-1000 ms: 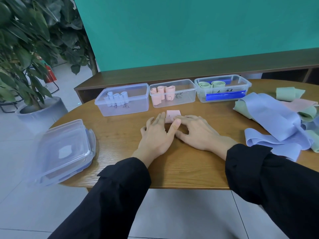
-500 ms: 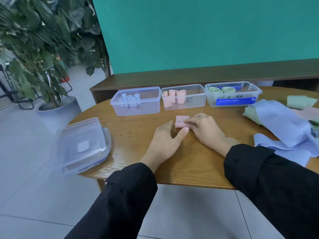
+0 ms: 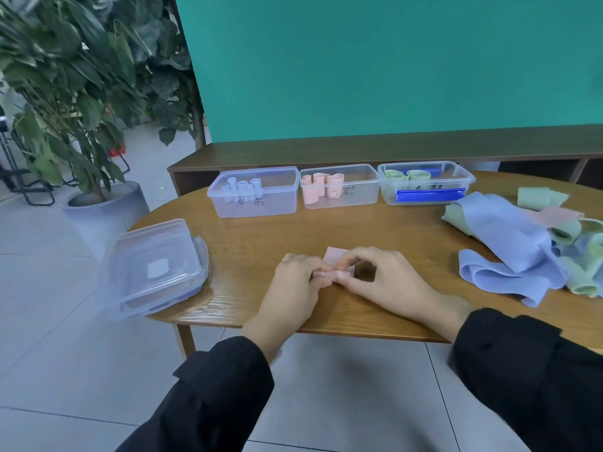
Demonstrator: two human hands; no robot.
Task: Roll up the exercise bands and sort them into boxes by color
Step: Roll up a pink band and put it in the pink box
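The pink band (image 3: 333, 261) lies mid-table, nearly rolled, pinched by the curled fingers of the left hand (image 3: 298, 285) and right hand (image 3: 381, 277). The three boxes (image 3: 339, 187) hold some rolls; a loose pile (image 3: 522, 243) remains unrolled.

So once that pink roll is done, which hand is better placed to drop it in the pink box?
Probably the right hand: both hands pinch the pink roll, but the pink box sits straight ahead, slightly right, and the left hand would cross over.
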